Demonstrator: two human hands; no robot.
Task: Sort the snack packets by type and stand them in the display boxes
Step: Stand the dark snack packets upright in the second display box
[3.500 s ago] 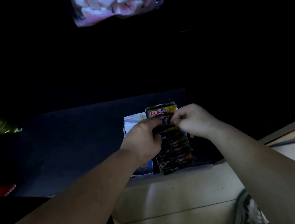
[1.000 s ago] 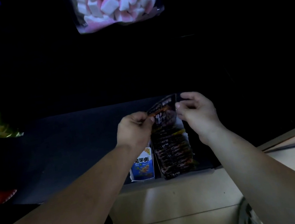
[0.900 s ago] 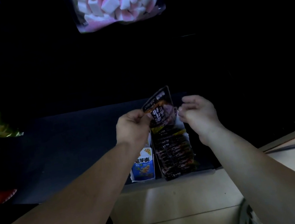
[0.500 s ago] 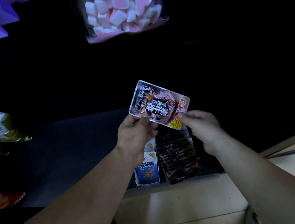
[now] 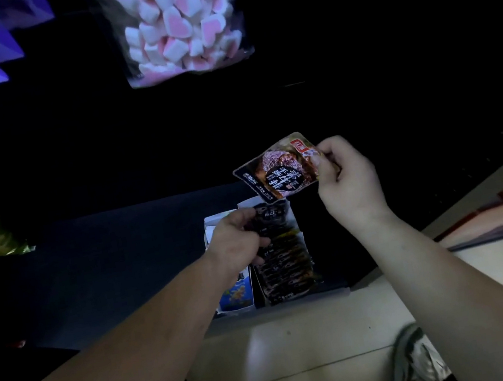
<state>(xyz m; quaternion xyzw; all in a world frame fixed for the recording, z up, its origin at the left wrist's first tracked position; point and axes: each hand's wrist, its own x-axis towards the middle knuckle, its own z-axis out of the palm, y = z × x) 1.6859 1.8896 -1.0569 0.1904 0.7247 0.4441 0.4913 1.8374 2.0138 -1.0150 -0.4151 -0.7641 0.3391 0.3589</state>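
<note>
Our right hand (image 5: pixel 346 181) pinches one dark packet (image 5: pixel 280 169) by its edge between thumb and curled fingers, above the box (image 5: pixel 247 205). That box holds a row (image 5: pixel 283 258) of like packets standing upright, and our left hand (image 5: pixel 236 246) curls its fingers round them. A blue box (image 5: pixel 236 294) stands just to the left; we cannot see what is in it.

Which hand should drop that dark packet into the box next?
Right, most likely. The right hand pinches the packet just above the box, while the left hand is busy holding the row of packets standing inside it.
</note>
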